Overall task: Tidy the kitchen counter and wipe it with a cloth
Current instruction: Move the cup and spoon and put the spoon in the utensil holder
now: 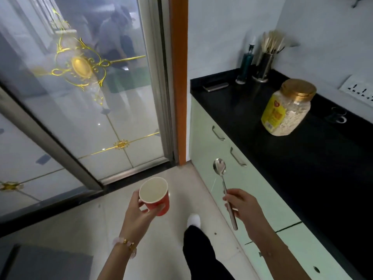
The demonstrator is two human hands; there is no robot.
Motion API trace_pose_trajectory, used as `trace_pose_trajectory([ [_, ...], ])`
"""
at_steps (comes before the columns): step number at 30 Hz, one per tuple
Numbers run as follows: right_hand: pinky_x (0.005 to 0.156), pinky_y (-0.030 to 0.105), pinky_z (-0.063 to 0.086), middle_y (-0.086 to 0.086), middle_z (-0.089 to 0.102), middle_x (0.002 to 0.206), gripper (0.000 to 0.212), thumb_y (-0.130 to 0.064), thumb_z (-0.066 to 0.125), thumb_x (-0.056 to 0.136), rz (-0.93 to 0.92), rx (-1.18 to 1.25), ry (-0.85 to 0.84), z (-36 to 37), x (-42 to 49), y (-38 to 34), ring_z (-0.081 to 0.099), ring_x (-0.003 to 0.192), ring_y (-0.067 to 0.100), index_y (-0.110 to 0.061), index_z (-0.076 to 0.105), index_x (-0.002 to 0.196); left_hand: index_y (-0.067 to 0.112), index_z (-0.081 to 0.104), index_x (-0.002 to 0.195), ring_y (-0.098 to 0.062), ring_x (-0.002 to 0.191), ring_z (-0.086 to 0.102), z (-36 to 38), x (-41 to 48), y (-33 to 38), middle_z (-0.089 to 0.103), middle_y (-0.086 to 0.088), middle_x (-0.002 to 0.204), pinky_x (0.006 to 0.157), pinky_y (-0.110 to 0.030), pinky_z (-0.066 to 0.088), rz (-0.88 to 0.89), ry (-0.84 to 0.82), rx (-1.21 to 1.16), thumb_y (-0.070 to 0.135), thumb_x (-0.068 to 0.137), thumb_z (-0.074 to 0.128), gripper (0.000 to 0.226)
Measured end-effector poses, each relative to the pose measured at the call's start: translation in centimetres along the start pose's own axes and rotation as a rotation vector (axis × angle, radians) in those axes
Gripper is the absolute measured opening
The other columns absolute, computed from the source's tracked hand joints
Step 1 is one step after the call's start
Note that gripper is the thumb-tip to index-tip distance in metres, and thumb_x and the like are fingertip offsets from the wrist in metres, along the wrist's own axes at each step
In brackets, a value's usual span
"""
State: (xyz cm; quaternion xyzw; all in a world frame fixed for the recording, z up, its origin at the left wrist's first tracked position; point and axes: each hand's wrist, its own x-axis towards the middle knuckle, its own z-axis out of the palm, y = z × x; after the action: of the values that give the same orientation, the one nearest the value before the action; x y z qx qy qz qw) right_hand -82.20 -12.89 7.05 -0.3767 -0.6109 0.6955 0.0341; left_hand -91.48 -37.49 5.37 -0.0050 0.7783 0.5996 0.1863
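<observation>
The black tabletop [302, 158] carries a gold-lidded jar of oats [287, 108] (yellow label) near its middle. At the far end stand a dark pump bottle [246, 64] and a steel holder of sticks [265, 64], just beside each other, with a flat phone-like slab [216, 86] near them.

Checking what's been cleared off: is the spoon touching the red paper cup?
Apart. The head view shows bare floor between the spoon in the right hand and the red paper cup in the left hand.
</observation>
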Motion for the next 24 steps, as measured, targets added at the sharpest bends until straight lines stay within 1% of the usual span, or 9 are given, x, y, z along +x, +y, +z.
trace_pose_trajectory([
  [4, 0.072, 0.030, 0.050, 0.009, 0.066, 0.083, 0.011, -0.004, 0.057, 0.086, 0.010, 0.027, 0.022, 1.3, 7.8, -2.7, 0.060, 0.074, 0.021, -0.005, 0.064, 0.094, 0.026, 0.046, 0.128, -0.022, 0.121, 0.050, 1.8, 8.8, 2.1, 0.056, -0.005, 0.126, 0.095, -0.036, 0.044, -0.009, -0.020, -0.006, -0.006, 0.088, 0.078, 0.061],
  [8, 0.068, 0.028, 0.049, 0.010, 0.066, 0.086, 0.011, -0.004, 0.059, 0.085, 0.022, 0.046, 0.074, 1.9, 15.5, -7.6, 0.061, 0.074, 0.020, -0.010, 0.065, 0.090, 0.025, 0.047, 0.127, -0.019, 0.110, 0.059, 4.2, 18.3, 6.4, 0.062, -0.005, 0.118, 0.079, -0.019, 0.047, 0.017, -0.076, 0.017, -0.008, 0.087, 0.078, 0.060],
  [10, 0.064, 0.024, 0.049, 0.012, 0.067, 0.088, 0.011, -0.004, 0.059, 0.085, -0.003, 0.045, 0.089, 1.9, 18.9, -10.7, 0.060, 0.072, 0.018, -0.010, 0.065, 0.091, 0.025, 0.048, 0.122, -0.007, 0.095, 0.060, 5.7, 22.7, 9.4, 0.063, 0.006, 0.106, 0.077, -0.015, 0.048, 0.064, -0.118, 0.000, -0.012, 0.088, 0.076, 0.057],
  [13, 0.053, 0.014, 0.047, 0.010, 0.067, 0.086, 0.013, -0.005, 0.056, 0.087, -0.058, -0.023, 0.122, 1.2, 23.0, -15.2, 0.060, 0.068, 0.013, -0.008, 0.064, 0.096, 0.023, 0.048, 0.123, -0.010, 0.094, 0.060, 8.3, 28.3, 13.3, 0.060, 0.016, 0.104, 0.073, -0.013, 0.051, 0.117, -0.177, -0.012, -0.012, 0.086, 0.078, 0.059],
  [16, 0.054, 0.017, 0.047, 0.009, 0.068, 0.081, 0.012, -0.003, 0.057, 0.086, -0.062, 0.028, 0.192, 0.1, 26.0, -18.2, 0.060, 0.068, 0.015, -0.009, 0.065, 0.092, 0.032, 0.058, 0.118, -0.020, 0.108, 0.067, 10.8, 32.7, 16.2, 0.067, 0.004, 0.115, 0.089, -0.033, 0.065, 0.042, -0.253, -0.073, 0.010, 0.070, 0.092, 0.063],
  [18, 0.059, 0.021, 0.046, 0.009, 0.068, 0.081, 0.012, -0.002, 0.058, 0.085, -0.043, 0.072, 0.246, -0.6, 27.7, -19.3, 0.061, 0.069, 0.017, -0.010, 0.066, 0.088, 0.041, 0.057, 0.115, -0.026, 0.115, 0.066, 12.6, 35.4, 17.7, 0.068, -0.004, 0.124, 0.102, -0.050, 0.059, 0.037, -0.291, -0.070, 0.032, 0.049, 0.089, 0.074],
  [19, 0.061, 0.023, 0.046, 0.009, 0.069, 0.083, 0.012, -0.003, 0.058, 0.085, -0.026, 0.087, 0.276, -0.9, 28.5, -19.6, 0.061, 0.070, 0.017, -0.011, 0.066, 0.088, 0.042, 0.055, 0.114, -0.026, 0.115, 0.065, 13.6, 37.1, 17.9, 0.067, -0.006, 0.125, 0.101, -0.049, 0.059, 0.042, -0.323, -0.059, 0.038, 0.043, 0.085, 0.077],
  [22, 0.061, 0.023, 0.045, 0.010, 0.068, 0.084, 0.012, -0.004, 0.056, 0.087, 0.014, 0.119, 0.371, -1.8, 30.8, -20.2, 0.061, 0.070, 0.017, -0.012, 0.065, 0.091, 0.041, 0.054, 0.113, -0.018, 0.107, 0.064, 17.1, 41.4, 19.4, 0.065, 0.003, 0.117, 0.078, -0.019, 0.058, 0.063, -0.438, 0.022, 0.036, 0.047, 0.085, 0.073],
  [24, 0.059, 0.021, 0.046, 0.010, 0.068, 0.082, 0.012, -0.004, 0.056, 0.087, 0.024, 0.150, 0.441, -2.2, 32.2, -20.5, 0.061, 0.067, 0.015, -0.009, 0.065, 0.093, 0.031, 0.051, 0.123, -0.020, 0.114, 0.059, 19.6, 44.3, 20.0, 0.061, 0.013, 0.113, 0.077, -0.013, 0.050, 0.085, -0.546, 0.065, 0.008, 0.074, 0.089, 0.066],
])
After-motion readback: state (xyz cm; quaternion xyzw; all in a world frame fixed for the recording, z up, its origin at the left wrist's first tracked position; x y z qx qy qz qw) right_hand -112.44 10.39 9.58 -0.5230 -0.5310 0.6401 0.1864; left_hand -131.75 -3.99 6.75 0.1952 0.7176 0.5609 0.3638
